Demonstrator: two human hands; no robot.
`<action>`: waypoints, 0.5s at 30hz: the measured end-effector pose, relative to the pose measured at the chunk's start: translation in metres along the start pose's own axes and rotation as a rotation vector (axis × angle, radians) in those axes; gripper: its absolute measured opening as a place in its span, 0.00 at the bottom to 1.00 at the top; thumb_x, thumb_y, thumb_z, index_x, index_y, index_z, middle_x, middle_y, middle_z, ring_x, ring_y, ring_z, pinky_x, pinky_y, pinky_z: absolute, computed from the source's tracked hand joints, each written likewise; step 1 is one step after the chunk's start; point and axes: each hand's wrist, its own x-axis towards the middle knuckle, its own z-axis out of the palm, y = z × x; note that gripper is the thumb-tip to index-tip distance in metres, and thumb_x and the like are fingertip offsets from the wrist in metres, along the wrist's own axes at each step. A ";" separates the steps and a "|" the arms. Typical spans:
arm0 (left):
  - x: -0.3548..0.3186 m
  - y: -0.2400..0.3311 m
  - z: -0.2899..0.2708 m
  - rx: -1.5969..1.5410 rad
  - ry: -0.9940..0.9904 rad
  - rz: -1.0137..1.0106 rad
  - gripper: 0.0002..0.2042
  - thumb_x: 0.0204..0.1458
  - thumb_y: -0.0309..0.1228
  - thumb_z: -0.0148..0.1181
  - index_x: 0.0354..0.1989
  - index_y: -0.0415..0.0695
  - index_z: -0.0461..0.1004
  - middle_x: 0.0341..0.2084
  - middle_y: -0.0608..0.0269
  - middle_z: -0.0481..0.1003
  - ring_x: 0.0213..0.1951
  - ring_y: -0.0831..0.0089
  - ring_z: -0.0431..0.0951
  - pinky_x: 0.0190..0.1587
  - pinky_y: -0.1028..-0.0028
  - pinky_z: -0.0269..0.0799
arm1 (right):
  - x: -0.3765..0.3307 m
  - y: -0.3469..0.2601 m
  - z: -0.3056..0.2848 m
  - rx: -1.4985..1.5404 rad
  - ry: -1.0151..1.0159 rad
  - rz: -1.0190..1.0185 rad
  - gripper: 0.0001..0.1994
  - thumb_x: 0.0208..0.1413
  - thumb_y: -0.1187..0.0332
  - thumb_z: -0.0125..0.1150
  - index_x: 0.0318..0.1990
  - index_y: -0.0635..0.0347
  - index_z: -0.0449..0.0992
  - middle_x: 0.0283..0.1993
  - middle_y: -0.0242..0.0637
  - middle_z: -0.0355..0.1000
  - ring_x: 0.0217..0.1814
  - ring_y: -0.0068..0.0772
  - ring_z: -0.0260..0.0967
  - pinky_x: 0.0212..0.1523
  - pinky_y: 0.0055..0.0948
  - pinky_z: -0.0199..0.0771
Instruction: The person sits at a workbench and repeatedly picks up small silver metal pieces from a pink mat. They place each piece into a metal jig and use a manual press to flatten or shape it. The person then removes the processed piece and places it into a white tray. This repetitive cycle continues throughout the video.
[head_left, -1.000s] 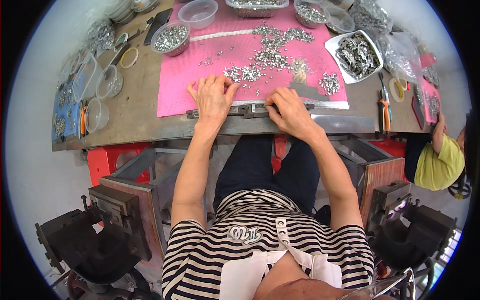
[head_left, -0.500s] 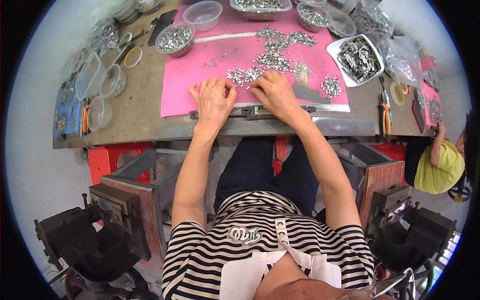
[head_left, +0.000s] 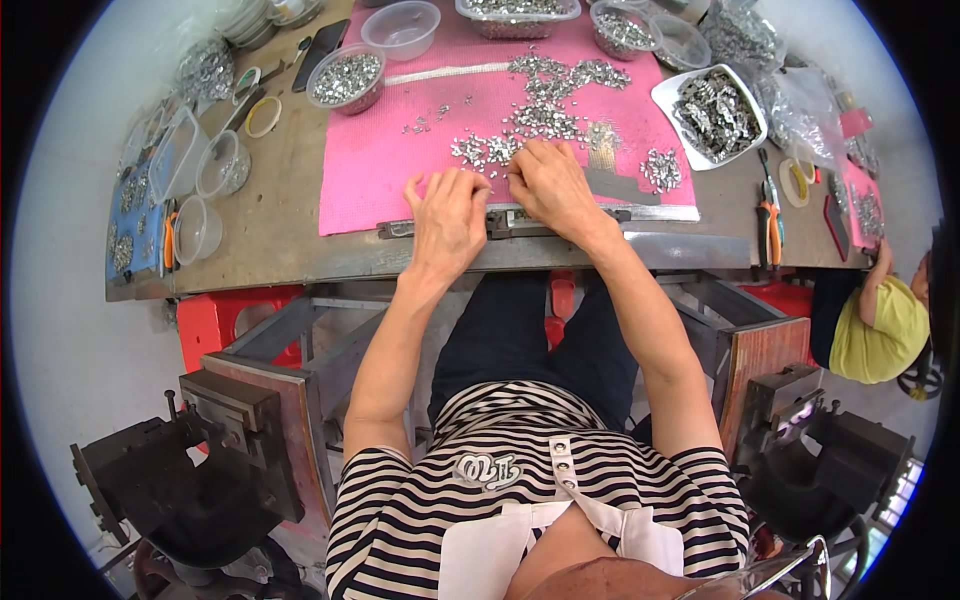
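My left hand (head_left: pixel 447 218) is bent over the near edge of a pink mat (head_left: pixel 380 175), its fingertips pinched together. Close by on the right, my right hand (head_left: pixel 556 187) has its thumb and fingers drawn together too. Whatever either pinch holds is too small or hidden. Below the fingertips, a dark metal fixture (head_left: pixel 515 222) lies along the bench edge, partly covered by both hands. Small shiny metal pieces (head_left: pixel 545 120) are scattered in a heap just beyond my fingers, and a smaller pile (head_left: pixel 661 170) lies to the right.
A clear tub of metal pieces (head_left: pixel 347 82) stands far left, and a white tray of larger metal parts (head_left: pixel 735 130) on the right. Orange-handled pliers (head_left: pixel 769 235) lie near the right edge. A person in yellow-green (head_left: pixel 880 330) sits at far right.
My left hand has shifted right, closer to my right hand, and turned so its fingers bunch over the fixture. My right hand stays almost in place.
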 end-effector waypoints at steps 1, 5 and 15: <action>-0.002 0.004 0.001 -0.031 -0.013 0.010 0.02 0.59 0.26 0.60 0.38 0.45 0.75 0.33 0.66 0.75 0.40 0.64 0.75 0.62 0.53 0.55 | -0.001 0.002 -0.004 0.006 -0.007 0.009 0.04 0.54 0.72 0.65 0.33 0.61 0.76 0.34 0.40 0.71 0.40 0.43 0.70 0.46 0.41 0.64; -0.007 0.010 0.005 -0.105 0.000 0.017 0.02 0.59 0.26 0.60 0.39 0.44 0.75 0.33 0.64 0.75 0.39 0.63 0.75 0.61 0.57 0.57 | -0.007 0.009 -0.012 0.081 -0.047 0.058 0.04 0.55 0.71 0.65 0.34 0.60 0.77 0.34 0.38 0.71 0.40 0.42 0.71 0.46 0.40 0.64; -0.012 0.004 0.001 -0.108 0.034 -0.004 0.03 0.59 0.25 0.60 0.39 0.43 0.74 0.33 0.63 0.75 0.40 0.62 0.75 0.58 0.59 0.59 | 0.003 0.003 0.011 0.056 -0.003 -0.025 0.04 0.55 0.71 0.65 0.37 0.59 0.79 0.35 0.39 0.70 0.42 0.42 0.70 0.46 0.41 0.65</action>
